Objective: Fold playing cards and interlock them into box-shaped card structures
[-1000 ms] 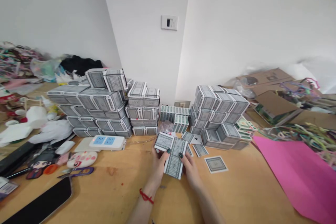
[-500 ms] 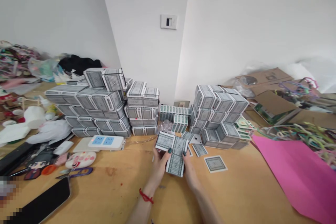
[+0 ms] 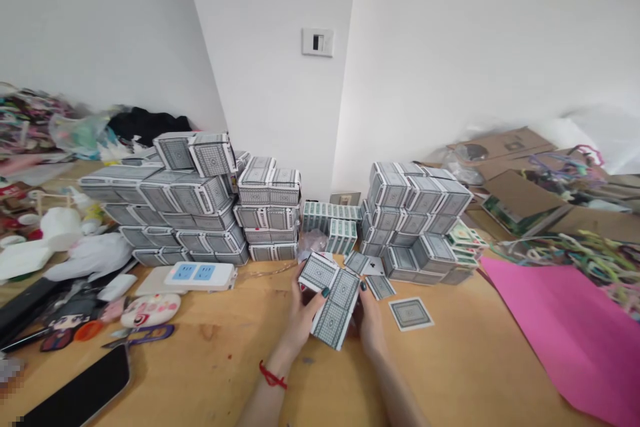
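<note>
An L-shaped block of joined playing-card boxes [image 3: 333, 300], with grey patterned backs, is held tilted above the wooden table [image 3: 210, 360]. My left hand [image 3: 300, 313] grips its left side, thumb on top, a red string round the wrist. My right hand [image 3: 371, 317] holds the right side, its thumb at the edge. Just beyond lie loose cards [image 3: 380, 287], and a single card [image 3: 411, 313] lies face down to the right. Stacked card blocks stand behind at left [image 3: 190, 193], centre [image 3: 270, 213] and right [image 3: 420, 213].
A power strip [image 3: 200, 275], scissors [image 3: 145, 335] and a black phone [image 3: 75, 390] lie on the left. Pink paper [image 3: 565, 327] covers the right side, with cardboard boxes [image 3: 523, 203] and tangled cords behind it. Green-patterned card rows [image 3: 333, 213] stand by the wall.
The held block has turned clockwise, its near end swinging left and slightly down. My right hand has shifted a little to the right, its thumb now nearer the block's edge.
</note>
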`<state>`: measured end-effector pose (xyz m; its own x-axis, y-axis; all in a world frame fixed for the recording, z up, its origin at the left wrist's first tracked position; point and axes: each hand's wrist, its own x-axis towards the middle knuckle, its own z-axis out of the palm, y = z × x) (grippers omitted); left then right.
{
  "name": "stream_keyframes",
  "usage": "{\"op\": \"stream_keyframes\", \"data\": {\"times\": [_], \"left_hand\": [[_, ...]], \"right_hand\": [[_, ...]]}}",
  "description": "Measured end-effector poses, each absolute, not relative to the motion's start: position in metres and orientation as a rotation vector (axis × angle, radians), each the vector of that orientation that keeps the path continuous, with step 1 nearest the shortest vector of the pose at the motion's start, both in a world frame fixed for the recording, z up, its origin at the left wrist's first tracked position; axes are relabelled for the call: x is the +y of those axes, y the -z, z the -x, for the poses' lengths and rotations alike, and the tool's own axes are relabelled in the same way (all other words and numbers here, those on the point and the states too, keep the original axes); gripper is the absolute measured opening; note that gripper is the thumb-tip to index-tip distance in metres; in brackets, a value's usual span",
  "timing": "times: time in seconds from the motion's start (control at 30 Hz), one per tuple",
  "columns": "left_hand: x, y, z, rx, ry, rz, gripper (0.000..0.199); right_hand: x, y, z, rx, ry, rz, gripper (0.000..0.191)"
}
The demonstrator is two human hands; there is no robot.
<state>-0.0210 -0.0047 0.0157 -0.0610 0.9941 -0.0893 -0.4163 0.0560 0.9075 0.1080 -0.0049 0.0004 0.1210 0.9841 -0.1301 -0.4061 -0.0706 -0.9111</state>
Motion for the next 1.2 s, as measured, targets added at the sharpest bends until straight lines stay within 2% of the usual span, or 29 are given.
{"op": "stream_keyframes", "data": {"times": [0.1, 0.23, 0.43, 0.63, 0.73, 0.9, 1.1, 1.2], "left_hand": [[-0.006, -0.019, 0.022, 0.977, -1.375, -0.799, 0.063], [-0.010, -0.029, 0.021, 0.957, -1.356, -0.794, 0.064], [-0.009, -0.035, 0.021, 0.969, -1.419, -0.708, 0.047], [0.002, -0.021, 0.030, 1.011, -1.364, -0.661, 0.033], [0.002, -0.019, 0.031, 0.981, -1.366, -0.742, 0.034], [0.002, -0.019, 0.033, 1.006, -1.407, -0.753, 0.038], [0.004, -0.027, 0.047, 1.045, -1.347, -0.769, 0.025], [0.006, -0.028, 0.051, 1.081, -1.296, -0.811, 0.024]], "right_hand": [[-0.004, -0.005, -0.114, -0.653, -1.391, 1.090, 0.036], [-0.005, -0.009, -0.116, -0.673, -1.340, 1.142, 0.037], [-0.006, -0.002, -0.119, -0.717, -1.297, 1.130, 0.032], [-0.006, -0.002, -0.121, -0.833, -1.358, 1.089, 0.050], [-0.004, -0.005, -0.123, -0.916, -1.314, 1.091, 0.048], [-0.004, -0.009, -0.127, -0.958, -1.389, 1.089, 0.042], [-0.013, -0.012, -0.134, -0.966, -1.593, 1.122, 0.045], [-0.012, -0.016, -0.134, -0.948, -1.684, 1.113, 0.046]]}}
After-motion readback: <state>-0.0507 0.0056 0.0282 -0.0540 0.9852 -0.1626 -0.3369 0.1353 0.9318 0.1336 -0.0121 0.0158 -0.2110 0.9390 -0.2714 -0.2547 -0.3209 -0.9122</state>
